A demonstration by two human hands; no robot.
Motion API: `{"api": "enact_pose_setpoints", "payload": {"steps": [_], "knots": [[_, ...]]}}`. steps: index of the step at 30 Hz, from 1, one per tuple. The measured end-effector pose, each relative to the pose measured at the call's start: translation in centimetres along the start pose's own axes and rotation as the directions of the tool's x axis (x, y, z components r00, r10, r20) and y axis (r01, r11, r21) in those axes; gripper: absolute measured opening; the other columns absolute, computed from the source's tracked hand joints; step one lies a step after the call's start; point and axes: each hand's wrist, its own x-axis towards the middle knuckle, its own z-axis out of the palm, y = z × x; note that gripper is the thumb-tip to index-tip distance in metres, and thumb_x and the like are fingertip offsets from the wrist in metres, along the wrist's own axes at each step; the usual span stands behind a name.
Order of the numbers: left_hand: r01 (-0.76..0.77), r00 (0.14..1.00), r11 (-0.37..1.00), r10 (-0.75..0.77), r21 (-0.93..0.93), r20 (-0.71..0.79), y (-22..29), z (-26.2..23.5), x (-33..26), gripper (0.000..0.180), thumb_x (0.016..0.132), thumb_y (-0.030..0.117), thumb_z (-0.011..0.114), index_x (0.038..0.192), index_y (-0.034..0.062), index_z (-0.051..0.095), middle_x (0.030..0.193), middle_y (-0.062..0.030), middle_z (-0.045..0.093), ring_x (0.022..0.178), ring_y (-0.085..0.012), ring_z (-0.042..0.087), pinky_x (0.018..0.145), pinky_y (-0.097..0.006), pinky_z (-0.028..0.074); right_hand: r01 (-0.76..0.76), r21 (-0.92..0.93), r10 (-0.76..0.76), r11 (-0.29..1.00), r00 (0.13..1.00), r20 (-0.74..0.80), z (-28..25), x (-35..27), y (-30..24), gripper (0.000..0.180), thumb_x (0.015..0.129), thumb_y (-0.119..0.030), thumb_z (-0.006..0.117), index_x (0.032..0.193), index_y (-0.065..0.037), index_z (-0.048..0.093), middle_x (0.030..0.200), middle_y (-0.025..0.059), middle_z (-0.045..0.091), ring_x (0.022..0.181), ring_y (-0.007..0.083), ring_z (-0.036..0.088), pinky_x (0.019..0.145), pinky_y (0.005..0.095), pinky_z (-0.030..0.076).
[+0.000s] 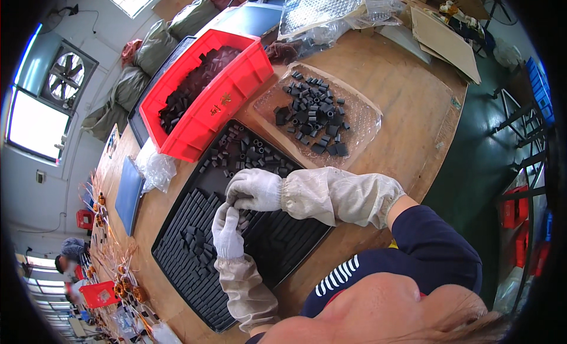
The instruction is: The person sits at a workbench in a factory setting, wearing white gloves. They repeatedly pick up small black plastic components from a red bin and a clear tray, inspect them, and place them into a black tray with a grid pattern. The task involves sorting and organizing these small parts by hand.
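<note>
My left hand [227,230] and my right hand [254,190], both in white work gloves with beige sleeve covers, meet over a black tray [201,179]. Their fingertips are pinched close together. Anything between them is too small or hidden to make out. Below and to the left, rows of small black block-like pieces [189,273] fill much of the tray. A loose pile of black pieces [198,244] lies on those rows. Beyond my hands, short hollow black pieces [251,155] are scattered in the tray's far end, some upright.
A red bin [212,113] of black pieces stands beyond the tray. Right of it, clear plastic wrap [361,122] holds a heap of black hollow pieces [316,110]. A blue panel [129,193], cardboard [446,45] and copper-wound coils [127,285] lie on the wooden table [407,101].
</note>
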Motion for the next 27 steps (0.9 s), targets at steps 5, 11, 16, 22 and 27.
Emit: {"api": "enact_pose_setpoints", "payload": {"steps": [5,11,16,22,27], "knots": [[0.017,0.998,0.997,-0.022,0.07,0.067,-0.2,-0.3,0.5,0.032,0.101,0.021,0.06,0.128,0.0034,0.06,0.097,0.0002,0.063,0.076,-0.0052,0.056,0.069,-0.021,0.049,0.153,-0.052,-0.154,0.987,0.987,-0.033,-0.1,0.8,0.9,0.017,0.072,-0.014,0.077,0.088,-0.015,0.07,0.096,0.0059,0.069,0.096,0.031,0.065,0.087,0.0425,0.052],[-0.153,0.984,0.918,0.177,0.366,-0.032,3.5,-1.6,1.8,0.028,0.097,0.012,0.063,0.123,0.002,0.066,0.101,-0.004,0.066,0.081,-0.0098,0.064,0.073,-0.026,0.056,-0.047,-0.137,0.009,0.99,0.964,-0.266,-1.5,1.2,0.8,0.014,0.084,-0.005,0.071,0.098,-0.007,0.07,0.092,0.0113,0.067,0.086,0.0292,0.066,0.077,0.0374,0.053],[-0.204,0.827,0.242,0.561,0.949,0.035,5.8,-6.9,7.3,0.025,0.087,0.018,0.071,0.111,0.0144,0.072,0.107,-0.0147,0.067,0.097,-0.0338,0.066,0.087,-0.041,0.053,-0.1,-0.076,0.077,0.992,0.963,-0.26,-1.1,1.2,1.0,0.013,0.084,-0.011,0.072,0.096,-0.01,0.069,0.092,0.0089,0.068,0.089,0.0317,0.065,0.079,0.041,0.052],[0.033,0.867,-0.19,0.495,0.981,0.067,5.3,-9.3,12.5,0.023,0.083,0.028,0.075,0.106,0.024,0.076,0.113,-0.0106,0.063,0.107,-0.0324,0.061,0.09,-0.044,0.053,-0.064,-0.135,0.025,0.989,0.962,-0.273,-1.5,1.1,1.6,0.013,0.083,-0.011,0.073,0.095,-0.01,0.069,0.091,0.0085,0.068,0.088,0.0314,0.065,0.079,0.0412,0.051],[0.071,0.874,-0.296,0.479,0.953,0.084,4.6,-8.6,12.9,0.024,0.083,0.029,0.075,0.107,0.027,0.076,0.12,-0.0096,0.062,0.115,-0.0328,0.057,0.096,-0.042,0.05,-0.092,-0.135,0.053,0.987,0.962,-0.268,-1.6,1.1,1.7,0.014,0.083,-0.011,0.073,0.096,-0.011,0.069,0.091,0.0087,0.068,0.088,0.032,0.065,0.08,0.0417,0.051]]}}
